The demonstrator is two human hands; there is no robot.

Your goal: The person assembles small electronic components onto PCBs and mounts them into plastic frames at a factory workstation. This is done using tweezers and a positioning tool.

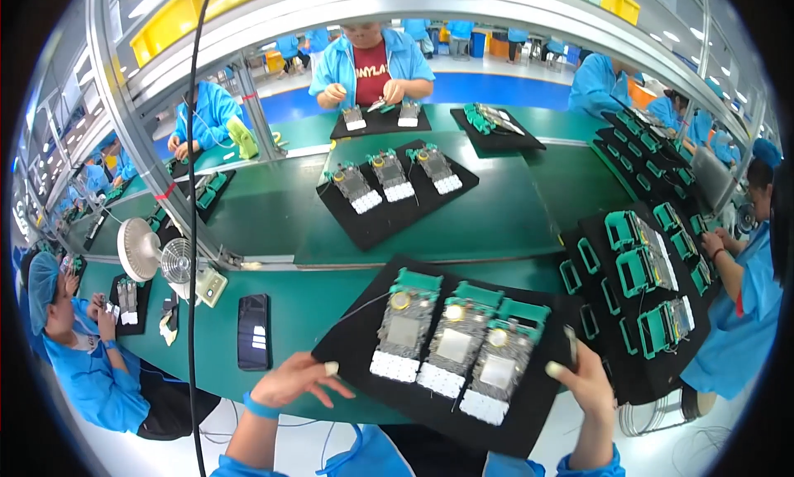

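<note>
A black board (pixel 529 423) is tilted in front of me over the green bench. On it lie three circuit-board assemblies (pixel 405 332) side by side, each with a green plastic frame, a round gold-coloured part and a white pad. My right hand (pixel 591 384) grips the board's right edge, its pale-capped thumb on the top face. A small metallic piece shows by its fingers, too small to name. At the lower left edge is my left hand (pixel 302 381), fingers spread and loose, a pale cap on its thumb and a blue band round the wrist.
A dark phone (pixel 254 332) and a small white fan (pixel 139 249) stand left. Another loaded black board (pixel 372 229) rests ahead. Black trays (pixel 645 386) with green frames fill the right. A metal post (pixel 141 138) and hanging black cable (pixel 193 229) cross the left. Co-workers sit around.
</note>
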